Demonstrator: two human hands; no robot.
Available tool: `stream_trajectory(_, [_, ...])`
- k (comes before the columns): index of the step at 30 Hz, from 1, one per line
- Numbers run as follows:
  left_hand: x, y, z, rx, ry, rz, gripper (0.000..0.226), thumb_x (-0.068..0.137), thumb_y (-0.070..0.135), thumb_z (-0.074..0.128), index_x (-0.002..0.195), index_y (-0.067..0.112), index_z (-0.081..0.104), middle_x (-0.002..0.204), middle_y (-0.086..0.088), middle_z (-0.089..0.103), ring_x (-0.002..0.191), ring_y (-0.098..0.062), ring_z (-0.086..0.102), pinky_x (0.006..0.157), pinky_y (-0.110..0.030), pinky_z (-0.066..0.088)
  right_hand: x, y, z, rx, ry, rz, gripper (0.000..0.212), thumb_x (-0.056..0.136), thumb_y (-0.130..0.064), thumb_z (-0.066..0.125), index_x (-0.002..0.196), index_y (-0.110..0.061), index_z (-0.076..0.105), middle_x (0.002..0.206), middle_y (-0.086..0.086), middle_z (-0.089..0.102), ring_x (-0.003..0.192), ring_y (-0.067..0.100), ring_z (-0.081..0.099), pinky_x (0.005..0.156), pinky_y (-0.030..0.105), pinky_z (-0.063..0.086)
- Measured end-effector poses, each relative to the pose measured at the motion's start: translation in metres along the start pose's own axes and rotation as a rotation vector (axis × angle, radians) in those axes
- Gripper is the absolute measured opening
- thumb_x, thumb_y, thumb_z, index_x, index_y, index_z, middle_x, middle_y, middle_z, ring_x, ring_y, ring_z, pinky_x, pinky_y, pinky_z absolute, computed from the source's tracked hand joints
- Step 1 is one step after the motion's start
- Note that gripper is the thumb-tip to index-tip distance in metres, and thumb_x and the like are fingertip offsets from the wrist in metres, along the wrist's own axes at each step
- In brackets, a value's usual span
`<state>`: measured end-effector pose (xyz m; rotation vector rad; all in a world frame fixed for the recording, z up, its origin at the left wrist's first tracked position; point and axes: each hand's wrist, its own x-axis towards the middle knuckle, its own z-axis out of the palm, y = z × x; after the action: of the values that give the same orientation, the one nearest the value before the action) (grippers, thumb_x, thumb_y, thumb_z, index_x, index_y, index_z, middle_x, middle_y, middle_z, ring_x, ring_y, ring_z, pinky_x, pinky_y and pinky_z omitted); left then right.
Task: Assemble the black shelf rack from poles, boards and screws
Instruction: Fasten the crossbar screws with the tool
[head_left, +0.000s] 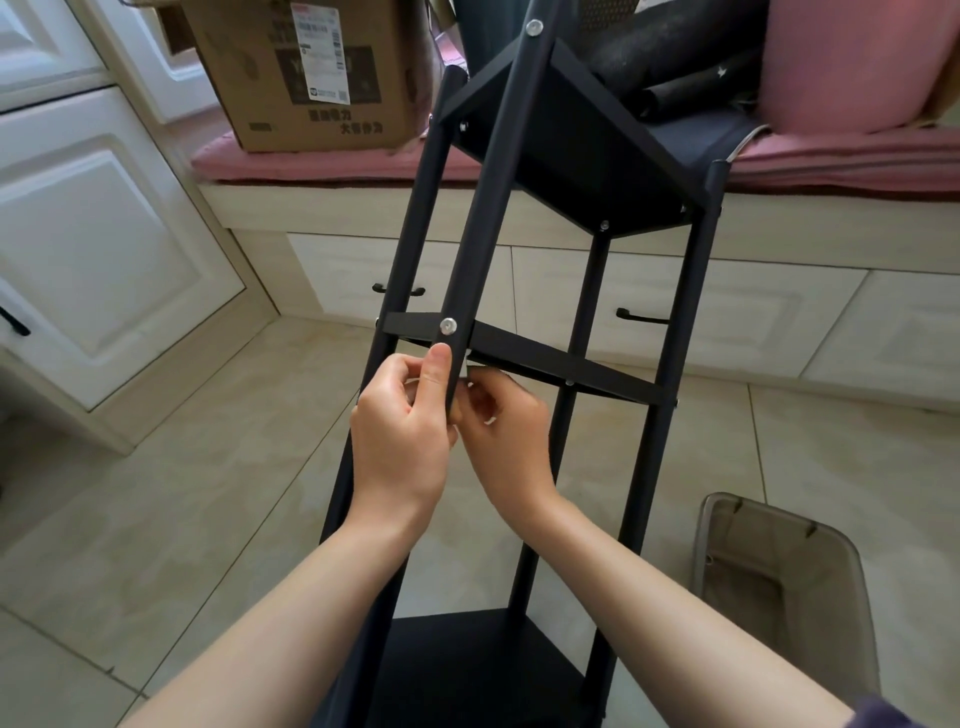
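The black shelf rack (582, 156) leans away from me with its top resting on the window seat. Its near pole (498, 171) runs down the middle of the view, with a silver screw head (448, 326) where the middle board (524, 353) meets it. My left hand (402, 431) grips this pole just below that screw, thumb laid along the pole. My right hand (506, 431) is curled behind the pole under the middle board, fingertips pinching something small and pale that I cannot make out. A lower board (467, 670) shows at the bottom.
A cardboard box (306, 73) sits on the pink-cushioned window seat (332, 161), with dark fabric and a pink cushion (852, 62) to the right. White cabinet doors (88, 234) stand left. A grey bin (779, 587) stands on the tiled floor at lower right.
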<state>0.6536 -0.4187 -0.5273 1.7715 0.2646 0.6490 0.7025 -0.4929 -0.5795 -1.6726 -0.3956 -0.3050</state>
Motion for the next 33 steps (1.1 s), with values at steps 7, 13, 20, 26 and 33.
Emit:
stream_trajectory(7, [-0.004, 0.002, -0.006, -0.034, 0.009, -0.020, 0.034, 0.102, 0.040, 0.052, 0.075, 0.018, 0.054, 0.056, 0.003, 0.057, 0.045, -0.012, 0.048, 0.043, -0.018, 0.036, -0.008, -0.012, -0.033, -0.007, -0.176, 0.152, 0.016, 0.097, -0.017, 0.058, 0.089, -0.014, 0.071, 0.079, -0.001, 0.067, 0.074, 0.010, 0.058, 0.067, 0.026, 0.046])
stream_trajectory(13, [-0.005, -0.001, -0.012, -0.020, 0.005, -0.006, 0.035, 0.102, 0.042, 0.052, 0.076, 0.019, 0.054, 0.056, 0.003, 0.057, 0.045, -0.009, 0.047, 0.042, -0.019, 0.036, -0.004, -0.028, -0.049, -0.020, -0.250, 0.218, 0.019, 0.095, -0.017, 0.056, 0.088, -0.014, 0.074, 0.075, 0.007, 0.066, 0.075, 0.028, 0.059, 0.069, 0.050, 0.051])
stream_trajectory(20, [-0.004, -0.002, -0.013, -0.011, 0.004, 0.008, 0.034, 0.102, 0.041, 0.051, 0.076, 0.019, 0.054, 0.056, 0.004, 0.056, 0.045, -0.011, 0.048, 0.043, -0.019, 0.036, 0.005, -0.033, -0.050, -0.032, -0.262, 0.170, 0.017, 0.095, -0.015, 0.059, 0.092, -0.015, 0.076, 0.071, 0.006, 0.067, 0.068, 0.024, 0.061, 0.065, 0.041, 0.051])
stream_trajectory(26, [-0.004, -0.002, -0.016, -0.021, 0.010, 0.009, 0.034, 0.103, 0.040, 0.052, 0.076, 0.018, 0.055, 0.056, 0.003, 0.057, 0.045, -0.010, 0.048, 0.042, -0.019, 0.037, -0.002, -0.029, -0.039, -0.050, -0.192, 0.053, 0.014, 0.094, -0.015, 0.064, 0.097, -0.012, 0.078, 0.073, -0.001, 0.072, 0.071, 0.009, 0.067, 0.071, 0.026, 0.054])
stream_trajectory(33, [-0.003, -0.005, -0.027, -0.022, 0.042, 0.008, 0.036, 0.103, 0.039, 0.051, 0.074, 0.017, 0.054, 0.056, 0.003, 0.057, 0.043, -0.010, 0.048, 0.041, -0.018, 0.036, -0.008, -0.019, -0.013, -0.070, -0.084, -0.084, 0.012, 0.092, -0.011, 0.067, 0.098, -0.008, 0.078, 0.077, 0.003, 0.075, 0.072, 0.010, 0.069, 0.070, 0.018, 0.053])
